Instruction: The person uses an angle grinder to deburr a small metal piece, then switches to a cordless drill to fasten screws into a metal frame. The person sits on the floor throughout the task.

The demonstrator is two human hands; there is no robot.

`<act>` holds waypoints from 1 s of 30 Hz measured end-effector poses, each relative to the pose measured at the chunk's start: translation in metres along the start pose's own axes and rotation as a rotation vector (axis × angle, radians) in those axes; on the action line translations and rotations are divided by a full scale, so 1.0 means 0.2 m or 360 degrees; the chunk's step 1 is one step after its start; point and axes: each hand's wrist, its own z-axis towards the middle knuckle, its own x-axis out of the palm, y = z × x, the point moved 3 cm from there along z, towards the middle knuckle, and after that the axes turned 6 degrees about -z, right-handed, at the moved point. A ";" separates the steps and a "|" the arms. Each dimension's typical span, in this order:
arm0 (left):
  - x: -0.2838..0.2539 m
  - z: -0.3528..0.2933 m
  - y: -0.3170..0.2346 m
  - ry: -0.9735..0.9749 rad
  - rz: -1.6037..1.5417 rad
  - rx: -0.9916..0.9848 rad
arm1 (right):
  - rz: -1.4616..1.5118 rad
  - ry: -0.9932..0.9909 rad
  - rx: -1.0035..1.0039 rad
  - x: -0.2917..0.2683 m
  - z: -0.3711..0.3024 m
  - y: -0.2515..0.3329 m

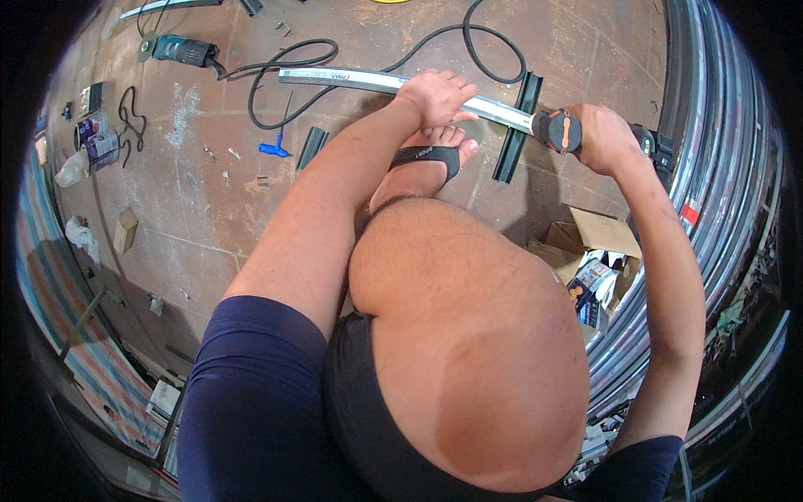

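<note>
A long, pale metal profile (351, 79) runs from upper left to the right, just beyond my sandalled foot (411, 177). My left hand (435, 97) presses down over its middle, with the fingers curled across it. My right hand (604, 139) is closed round a dark power drill (556, 131) with an orange mark. The drill's front end meets the profile's right end; its bit and the exact point of contact are hidden. Beneath that end lies a dark green channel piece (517, 130), set crosswise on the floor.
An angle grinder (186, 50) lies at the upper left, its black cable (418, 43) looping behind the profile. A blue-handled tool (274, 149) rests nearby. An open cardboard box (604, 233) stands at right, beside stacked long metal profiles (711, 167). Cans (102, 147) stand far left.
</note>
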 end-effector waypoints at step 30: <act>0.00 0.00 0.00 0.0011 0.0040 0.0005 | -0.0288 -0.0071 -0.0233 -0.03 0.05 0.01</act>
